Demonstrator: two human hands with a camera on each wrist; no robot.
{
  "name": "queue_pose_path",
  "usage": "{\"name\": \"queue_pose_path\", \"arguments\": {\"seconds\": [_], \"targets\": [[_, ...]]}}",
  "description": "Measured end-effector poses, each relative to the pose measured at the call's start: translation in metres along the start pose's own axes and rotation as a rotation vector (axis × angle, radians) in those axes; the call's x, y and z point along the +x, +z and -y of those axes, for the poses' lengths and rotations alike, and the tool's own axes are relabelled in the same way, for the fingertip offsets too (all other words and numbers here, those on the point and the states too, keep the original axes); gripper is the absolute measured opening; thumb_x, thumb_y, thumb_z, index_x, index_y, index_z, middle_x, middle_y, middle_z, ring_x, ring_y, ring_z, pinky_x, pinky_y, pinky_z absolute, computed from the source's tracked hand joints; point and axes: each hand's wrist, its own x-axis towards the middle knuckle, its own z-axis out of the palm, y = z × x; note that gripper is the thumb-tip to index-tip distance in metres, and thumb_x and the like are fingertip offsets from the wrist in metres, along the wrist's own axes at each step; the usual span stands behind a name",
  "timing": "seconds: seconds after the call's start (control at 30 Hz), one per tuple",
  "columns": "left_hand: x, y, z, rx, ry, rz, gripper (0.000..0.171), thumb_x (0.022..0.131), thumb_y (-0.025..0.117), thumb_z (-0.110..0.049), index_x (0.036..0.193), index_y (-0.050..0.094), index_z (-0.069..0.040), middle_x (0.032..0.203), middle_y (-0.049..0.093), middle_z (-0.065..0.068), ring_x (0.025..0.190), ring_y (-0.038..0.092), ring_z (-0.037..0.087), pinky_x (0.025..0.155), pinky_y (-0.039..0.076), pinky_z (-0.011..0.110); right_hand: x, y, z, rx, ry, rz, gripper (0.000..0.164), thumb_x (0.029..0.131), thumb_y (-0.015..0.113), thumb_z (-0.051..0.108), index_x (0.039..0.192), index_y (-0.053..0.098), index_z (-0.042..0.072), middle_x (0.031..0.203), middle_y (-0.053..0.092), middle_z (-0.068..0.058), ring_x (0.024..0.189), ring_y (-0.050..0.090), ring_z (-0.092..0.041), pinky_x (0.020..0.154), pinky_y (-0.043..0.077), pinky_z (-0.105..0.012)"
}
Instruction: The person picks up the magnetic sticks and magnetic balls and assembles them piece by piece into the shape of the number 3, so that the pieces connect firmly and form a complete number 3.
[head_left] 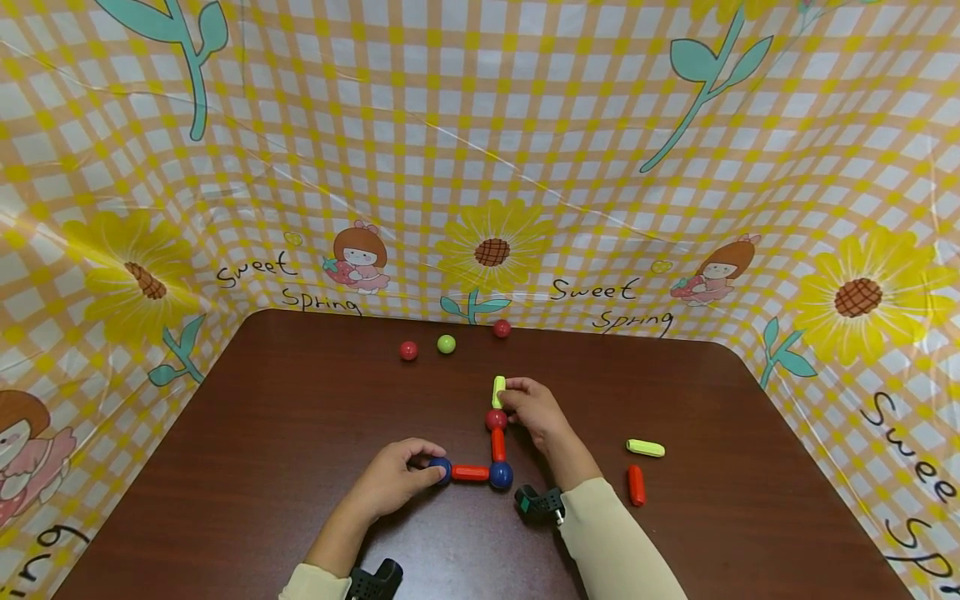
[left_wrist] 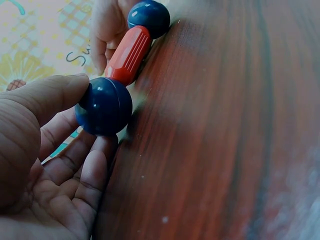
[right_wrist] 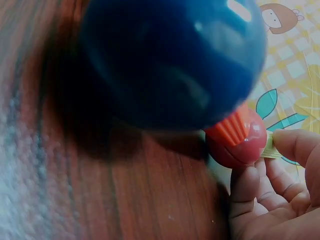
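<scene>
An L-shaped chain of toy balls and rods lies on the brown table [head_left: 247, 467]. My left hand [head_left: 390, 482] grips the blue ball [left_wrist: 104, 107] at its left end, thumb on top and fingers beneath. From there a red rod [head_left: 470, 473] runs to a second blue ball [head_left: 501, 475] at the corner. Another red rod [head_left: 498, 445] leads away from me to a red ball [head_left: 496, 420]. My right hand [head_left: 536, 412] pinches a yellow-green rod [head_left: 498, 390] at the far side of that ball, with a finger against the red ball in the right wrist view.
Toward the back edge sit a red ball [head_left: 408, 351], a green ball [head_left: 446, 344] and another red ball [head_left: 502, 328]. Right of my right forearm lie a loose yellow-green rod [head_left: 646, 448] and a loose red rod [head_left: 636, 486]. A checked cloth [head_left: 420, 167] hangs around the table.
</scene>
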Motion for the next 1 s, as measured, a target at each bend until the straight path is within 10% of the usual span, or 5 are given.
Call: {"name": "queue_pose_path", "arguments": {"seconds": [1.0], "targets": [[-0.0001, 0.0005, -0.0004, 0.001, -0.004, -0.005, 0.024, 0.089, 0.075, -0.021, 0.109, 0.071, -0.008, 0.094, 0.065, 0.000, 0.084, 0.059, 0.015, 0.072, 0.050, 0.030, 0.0022, 0.0023, -0.0020, -0.157, -0.024, -0.021, 0.025, 0.093, 0.066, 0.012, 0.111, 0.065, -0.006, 0.094, 0.065, -0.011, 0.080, 0.063, -0.017, 0.071, 0.050, -0.027]]}}
